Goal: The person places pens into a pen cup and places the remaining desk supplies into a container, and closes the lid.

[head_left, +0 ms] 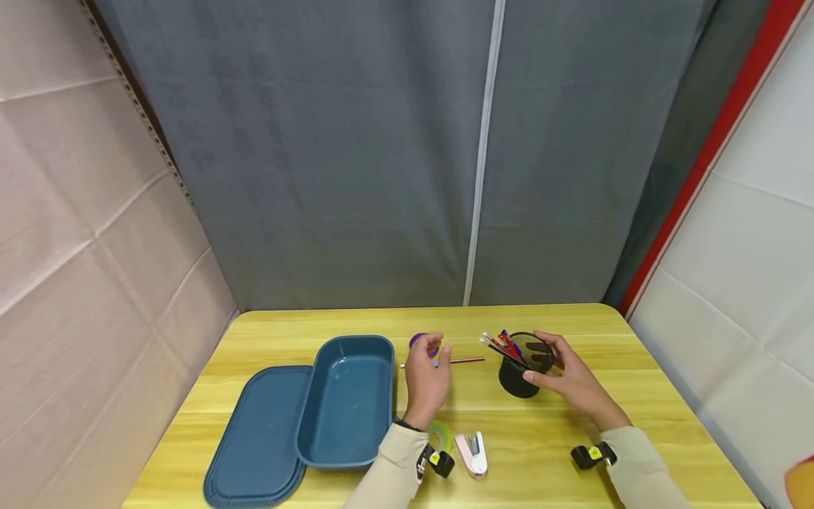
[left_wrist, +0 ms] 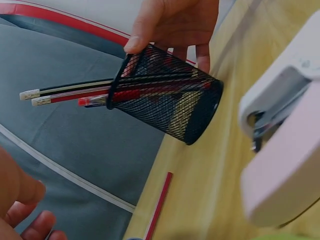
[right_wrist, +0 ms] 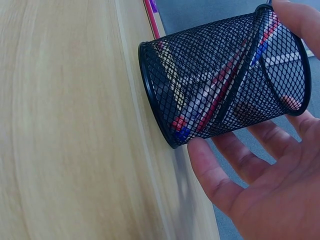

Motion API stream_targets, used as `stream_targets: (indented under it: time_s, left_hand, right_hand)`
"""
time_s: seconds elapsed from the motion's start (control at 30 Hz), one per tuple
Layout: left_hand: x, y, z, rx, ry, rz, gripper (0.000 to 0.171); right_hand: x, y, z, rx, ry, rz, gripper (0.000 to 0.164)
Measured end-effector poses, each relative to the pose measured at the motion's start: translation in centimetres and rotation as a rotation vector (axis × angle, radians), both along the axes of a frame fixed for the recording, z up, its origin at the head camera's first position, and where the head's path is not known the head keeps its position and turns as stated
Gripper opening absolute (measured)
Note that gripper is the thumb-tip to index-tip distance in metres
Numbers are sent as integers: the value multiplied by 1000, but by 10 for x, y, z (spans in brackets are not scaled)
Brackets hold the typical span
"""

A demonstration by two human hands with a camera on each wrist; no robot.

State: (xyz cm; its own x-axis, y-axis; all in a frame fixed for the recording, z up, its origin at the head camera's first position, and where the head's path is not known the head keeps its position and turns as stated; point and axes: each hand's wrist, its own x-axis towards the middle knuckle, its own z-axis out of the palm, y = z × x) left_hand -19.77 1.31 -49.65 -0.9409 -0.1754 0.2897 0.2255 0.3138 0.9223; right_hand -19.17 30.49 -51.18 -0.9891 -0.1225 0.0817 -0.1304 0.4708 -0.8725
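A black mesh pen holder is gripped by my right hand, thumb at the rim and fingers along its far side. Two white-tipped pencils, a red-capped pen and a blue pen lean inside it, their ends sticking out of the top. In the right wrist view, the holder's base shows close over the wooden table. My left hand hovers to the left with loosely bent fingers and nothing in them. Beyond it lie a red pencil and a purple ring-shaped roll, partly hidden by that hand.
Left of my left arm stands a deep blue box, with its flat blue lid beside it. A pink and white stapler and a green tape roll lie near my left wrist. A grey curtain hangs behind the table.
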Motion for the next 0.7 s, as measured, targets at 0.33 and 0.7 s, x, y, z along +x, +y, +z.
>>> stream_targets:
  time_s: [0.33,0.7]
  left_hand:
    - [4,3,-15,-38,-36,140,24]
    - [-1,1,-30,-60,-80,255,32]
  right_hand:
    - [0,1,1,-11,-11,-5,87]
    - [0,0,0,-3,-11,-7,87]
